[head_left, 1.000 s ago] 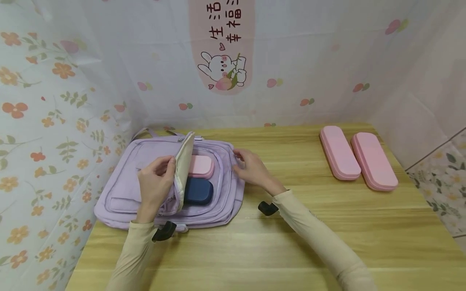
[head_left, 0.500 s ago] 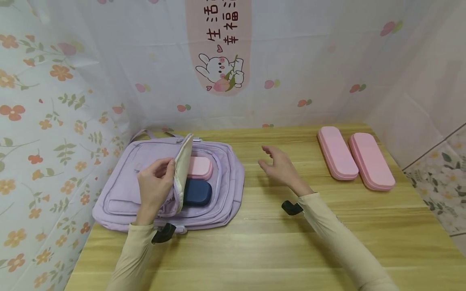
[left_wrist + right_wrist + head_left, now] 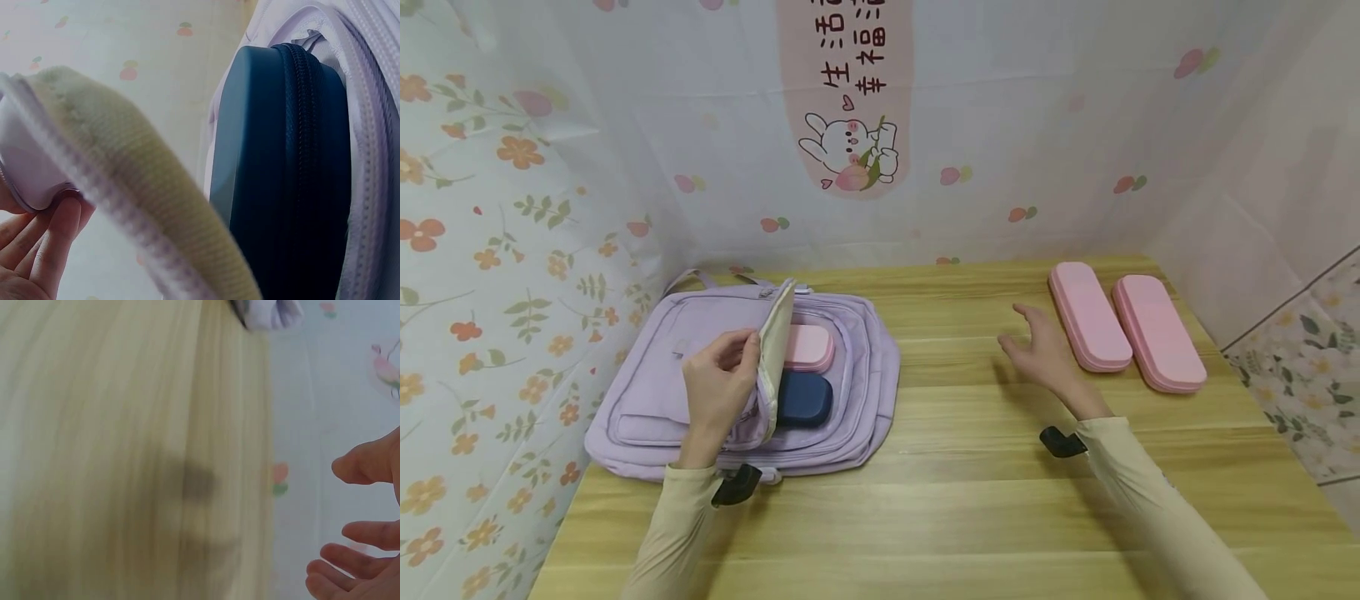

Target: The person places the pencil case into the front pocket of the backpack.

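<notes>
A lilac backpack (image 3: 655, 375) lies flat on the left of the table, its front pocket unzipped. My left hand (image 3: 721, 375) pinches the edge of the pocket flap (image 3: 777, 350) and holds it raised, cream lining showing. Inside the pocket sit a pink case (image 3: 809, 347) and a dark blue zippered case (image 3: 805, 400), both partly hidden by the flap. In the left wrist view the blue case (image 3: 262, 150) stands close beyond the flap. My right hand (image 3: 1043, 354) is over the table with fingers spread and nothing in them, just left of two pink cases.
The two pink cases, a left one (image 3: 1090, 317) and a right one (image 3: 1159, 333), lie side by side at the right of the wooden table (image 3: 925, 517). Printed curtains (image 3: 985, 125) hang along the back and the left side.
My right hand has left the right edge of the backpack and moved right across the table toward the pink cases. My left hand keeps holding the flap up.
</notes>
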Action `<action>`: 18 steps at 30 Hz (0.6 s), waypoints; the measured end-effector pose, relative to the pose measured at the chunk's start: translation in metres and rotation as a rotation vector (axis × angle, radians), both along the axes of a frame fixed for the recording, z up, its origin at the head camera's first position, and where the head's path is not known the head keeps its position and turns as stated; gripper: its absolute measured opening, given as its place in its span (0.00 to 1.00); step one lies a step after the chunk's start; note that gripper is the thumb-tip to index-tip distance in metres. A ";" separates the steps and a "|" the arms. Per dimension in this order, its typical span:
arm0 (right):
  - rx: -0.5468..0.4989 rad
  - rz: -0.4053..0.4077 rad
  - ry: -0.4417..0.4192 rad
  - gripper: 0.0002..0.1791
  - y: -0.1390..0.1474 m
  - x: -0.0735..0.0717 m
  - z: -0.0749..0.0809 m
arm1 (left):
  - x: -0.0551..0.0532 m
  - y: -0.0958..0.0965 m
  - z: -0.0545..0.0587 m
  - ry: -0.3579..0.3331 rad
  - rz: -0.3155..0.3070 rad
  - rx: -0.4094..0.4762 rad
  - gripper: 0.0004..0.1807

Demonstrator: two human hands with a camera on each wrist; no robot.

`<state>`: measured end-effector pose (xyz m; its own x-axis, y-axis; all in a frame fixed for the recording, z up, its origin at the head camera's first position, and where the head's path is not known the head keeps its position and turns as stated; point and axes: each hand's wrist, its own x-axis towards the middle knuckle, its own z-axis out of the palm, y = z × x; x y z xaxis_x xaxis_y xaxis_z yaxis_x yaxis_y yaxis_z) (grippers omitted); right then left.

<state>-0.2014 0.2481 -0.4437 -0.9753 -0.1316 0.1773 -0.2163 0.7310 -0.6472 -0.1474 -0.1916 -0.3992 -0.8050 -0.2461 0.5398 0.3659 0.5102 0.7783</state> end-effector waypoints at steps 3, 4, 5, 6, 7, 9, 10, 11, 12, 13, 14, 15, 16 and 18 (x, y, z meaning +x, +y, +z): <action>0.032 -0.034 0.022 0.35 0.016 0.004 0.000 | -0.001 0.001 -0.002 0.015 0.007 -0.005 0.05; 0.037 -0.047 0.035 0.35 0.020 0.005 0.000 | -0.001 0.001 -0.002 0.020 0.009 -0.007 0.05; 0.037 -0.057 0.048 0.35 0.023 0.007 0.000 | -0.001 0.001 -0.003 0.025 0.010 -0.008 0.05; 0.038 -0.067 0.064 0.35 0.027 0.008 0.000 | -0.002 0.001 -0.004 0.030 0.012 -0.010 0.05; 0.041 -0.077 0.083 0.36 0.030 0.009 0.000 | -0.002 0.002 -0.004 0.033 0.012 -0.010 0.05; 0.044 -0.093 0.104 0.37 0.036 0.010 0.000 | -0.001 0.002 -0.004 0.030 0.013 -0.010 0.05; 0.042 -0.100 0.103 0.38 0.039 0.011 0.000 | -0.001 0.002 -0.004 0.025 0.011 -0.009 0.05; 0.043 -0.108 0.095 0.39 0.042 0.012 0.000 | 0.000 0.002 -0.003 0.020 0.009 -0.010 0.05; 0.048 -0.118 0.082 0.41 0.045 0.013 0.000 | 0.000 0.001 -0.003 0.015 0.006 -0.009 0.05; 0.055 -0.130 0.068 0.43 0.049 0.014 -0.001 | 0.000 0.001 -0.003 0.011 0.002 -0.008 0.06; 0.058 -0.141 0.051 0.44 0.052 0.015 -0.002 | 0.000 0.001 -0.003 0.009 -0.001 -0.008 0.06; 0.061 -0.153 0.031 0.46 0.056 0.016 -0.003 | 0.000 0.001 -0.003 0.007 -0.004 -0.006 0.06; 0.067 -0.167 0.020 0.47 0.059 0.017 -0.004 | 0.000 0.000 -0.003 0.008 -0.007 -0.006 0.06; 0.077 -0.199 0.013 0.49 0.065 0.018 -0.007 | 0.000 0.000 -0.003 0.012 -0.009 -0.007 0.06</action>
<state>-0.1836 0.3132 -0.4508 -0.9811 0.0496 0.1869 -0.0708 0.8073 -0.5859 -0.1474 -0.1915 -0.4027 -0.8008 -0.2352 0.5508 0.3796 0.5119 0.7706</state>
